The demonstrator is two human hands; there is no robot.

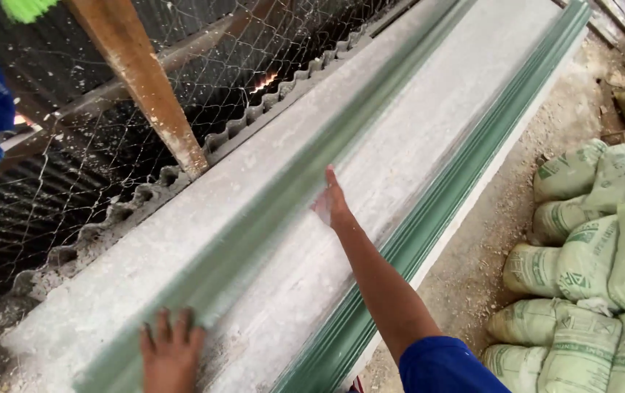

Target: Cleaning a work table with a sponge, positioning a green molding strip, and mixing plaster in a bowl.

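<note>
Green moulding form (429, 211) lies lengthwise from the lower left to the upper right, its long channel coated with pale grey cement (the coating looks dusty and streaked). A green ridge (254, 240) runs along the middle of the form, and a stepped green edge profile (465, 167) runs along its right side.

Right hand (332, 202) is stretched forward with the arm extended, flat against the grey surface of the channel; fingers are straight and held together, gripping nothing. Left hand (172, 353) rests at the near end of the form, beside the green ridge, fingers spread apart and flat, holding nothing. Motion blur makes it hard to tell whether the left palm presses down fully.

To the left of the form, wire mesh (108, 131) covers a corrugated sheet, with a slanted wooden post (145, 87) in front. To the right, stacked green-printed sacks (596, 269) sit on the dusty floor (487, 240).
</note>
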